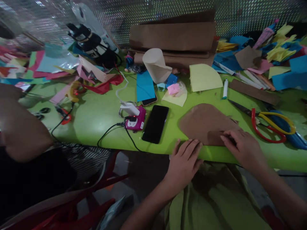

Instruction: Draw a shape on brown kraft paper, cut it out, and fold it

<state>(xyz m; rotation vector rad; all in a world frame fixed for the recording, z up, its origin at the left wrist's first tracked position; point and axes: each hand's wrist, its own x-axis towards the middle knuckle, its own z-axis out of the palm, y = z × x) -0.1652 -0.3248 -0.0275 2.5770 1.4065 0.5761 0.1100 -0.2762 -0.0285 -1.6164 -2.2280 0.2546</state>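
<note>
A brown paper piece (203,121) with a rounded top lies at the front edge of the green table (91,118). On its lower left edge rest the fingers of my left hand (185,159), spread and holding nothing. My right hand (242,147) is at the paper's lower right, thumb and index finger pinched on the small end of a darker brown strip (214,138) that lies over the sheet. Scissors (261,119) with red and yellow handles lie to the right of that hand. A black phone (155,124) is left of the paper.
A magenta power adapter (137,119) with cables sits left of the phone. Behind are a paper cone (155,64), yellow paper (205,77), a marker (225,88) and folded brown paper (172,38). A glue gun (73,91) and another person's arm (21,127) are at left.
</note>
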